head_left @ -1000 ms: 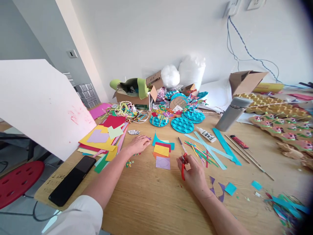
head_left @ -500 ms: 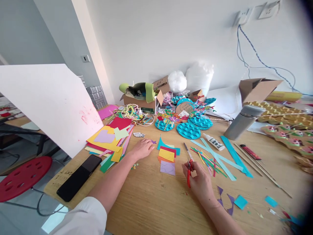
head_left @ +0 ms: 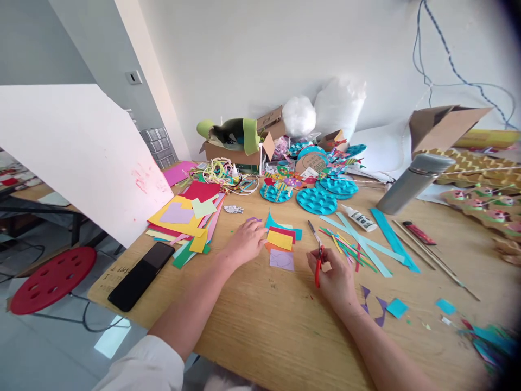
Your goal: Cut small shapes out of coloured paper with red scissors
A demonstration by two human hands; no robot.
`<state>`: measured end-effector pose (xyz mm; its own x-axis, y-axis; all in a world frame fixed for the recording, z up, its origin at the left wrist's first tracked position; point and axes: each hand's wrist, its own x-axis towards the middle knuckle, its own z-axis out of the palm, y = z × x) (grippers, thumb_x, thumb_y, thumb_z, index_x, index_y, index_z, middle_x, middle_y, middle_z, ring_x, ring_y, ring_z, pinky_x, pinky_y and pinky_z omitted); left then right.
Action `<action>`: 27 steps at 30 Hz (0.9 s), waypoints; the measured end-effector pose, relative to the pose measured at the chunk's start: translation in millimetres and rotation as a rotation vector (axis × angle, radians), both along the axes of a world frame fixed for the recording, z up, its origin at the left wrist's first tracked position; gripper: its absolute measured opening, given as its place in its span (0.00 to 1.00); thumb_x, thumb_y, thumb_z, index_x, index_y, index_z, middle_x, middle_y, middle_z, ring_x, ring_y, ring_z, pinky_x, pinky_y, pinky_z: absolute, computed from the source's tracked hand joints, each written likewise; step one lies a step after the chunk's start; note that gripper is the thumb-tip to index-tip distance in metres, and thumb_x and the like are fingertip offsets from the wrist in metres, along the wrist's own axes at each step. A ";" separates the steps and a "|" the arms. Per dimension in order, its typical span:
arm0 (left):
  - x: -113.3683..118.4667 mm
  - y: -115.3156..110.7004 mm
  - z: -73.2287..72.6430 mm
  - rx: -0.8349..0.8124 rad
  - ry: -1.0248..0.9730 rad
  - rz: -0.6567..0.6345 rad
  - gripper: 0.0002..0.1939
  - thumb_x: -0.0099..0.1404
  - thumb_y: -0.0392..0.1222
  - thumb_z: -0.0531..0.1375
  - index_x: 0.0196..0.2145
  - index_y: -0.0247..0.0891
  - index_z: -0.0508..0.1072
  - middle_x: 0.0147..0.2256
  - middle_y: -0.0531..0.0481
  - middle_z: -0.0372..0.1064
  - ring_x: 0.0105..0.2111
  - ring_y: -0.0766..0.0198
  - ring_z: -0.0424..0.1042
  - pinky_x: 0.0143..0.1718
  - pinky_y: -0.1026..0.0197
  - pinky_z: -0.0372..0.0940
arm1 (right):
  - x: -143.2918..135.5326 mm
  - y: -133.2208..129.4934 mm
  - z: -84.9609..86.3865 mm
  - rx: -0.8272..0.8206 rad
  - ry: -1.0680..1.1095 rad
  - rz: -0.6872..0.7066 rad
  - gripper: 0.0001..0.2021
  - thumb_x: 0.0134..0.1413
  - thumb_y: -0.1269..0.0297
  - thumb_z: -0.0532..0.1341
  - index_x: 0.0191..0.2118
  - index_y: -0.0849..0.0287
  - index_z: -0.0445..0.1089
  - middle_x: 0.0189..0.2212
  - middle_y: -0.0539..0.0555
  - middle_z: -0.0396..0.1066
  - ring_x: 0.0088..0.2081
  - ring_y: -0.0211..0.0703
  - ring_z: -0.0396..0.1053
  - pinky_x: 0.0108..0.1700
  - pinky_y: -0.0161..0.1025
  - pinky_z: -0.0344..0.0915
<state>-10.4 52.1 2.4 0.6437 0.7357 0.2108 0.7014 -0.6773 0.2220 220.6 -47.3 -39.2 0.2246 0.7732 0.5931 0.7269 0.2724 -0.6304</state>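
Observation:
My right hand (head_left: 337, 279) holds a pair of scissors (head_left: 317, 276) with red handles, the blades pointing away over the table. My left hand (head_left: 246, 239) holds nothing; its fingers lie stretched out at the left edge of some small coloured papers. Among these are a yellow piece (head_left: 279, 240), a red one showing behind it, a teal curved piece (head_left: 274, 218) and a lilac square (head_left: 281, 259) with a drawn outline. Just beyond my left fingers a purple paper shape (head_left: 254, 219) shows, partly hidden by them.
To the left lie a stack of coloured paper (head_left: 165, 224) and a black phone (head_left: 141, 276). On the right are paper strips (head_left: 345, 250), a glue bottle (head_left: 360, 219), a grey flask (head_left: 413, 184) and purple scraps (head_left: 381, 310). Blue egg-tray rounds (head_left: 316, 201) stand farther back.
My left hand has moved a little to the right, from the purple shape towards the small papers. My right hand still holds the scissors. The camera view has shifted slightly.

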 end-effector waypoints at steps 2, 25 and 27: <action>5.2 -15.5 -1.1 -0.013 -0.007 -0.026 0.14 0.67 0.40 0.55 0.49 0.37 0.72 0.54 0.43 0.67 0.57 0.55 0.61 0.61 0.53 0.55 | -0.4 -0.6 1.2 -0.019 0.008 0.000 0.08 0.55 0.61 0.60 0.27 0.56 0.64 0.23 0.52 0.69 0.25 0.41 0.65 0.29 0.37 0.62; 23.7 -39.7 -25.2 -0.060 -0.051 -0.068 0.16 0.64 0.45 0.59 0.48 0.37 0.73 0.50 0.42 0.66 0.56 0.51 0.57 0.60 0.48 0.54 | -2.2 2.9 -3.1 -0.046 0.055 0.007 0.08 0.54 0.62 0.59 0.27 0.55 0.61 0.23 0.51 0.66 0.25 0.43 0.63 0.30 0.38 0.61; 22.8 -40.0 -25.6 -0.061 -0.067 -0.074 0.17 0.63 0.45 0.60 0.48 0.37 0.73 0.51 0.41 0.65 0.57 0.51 0.56 0.61 0.47 0.53 | -1.9 3.7 -5.2 -0.080 0.030 0.035 0.07 0.54 0.63 0.59 0.28 0.55 0.61 0.25 0.53 0.68 0.27 0.44 0.65 0.31 0.39 0.62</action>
<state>12.4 12.0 -23.2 0.6830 0.6992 0.2114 0.6319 -0.7107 0.3090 218.7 -43.6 -44.4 0.2140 0.8254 0.5224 0.6981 0.2449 -0.6728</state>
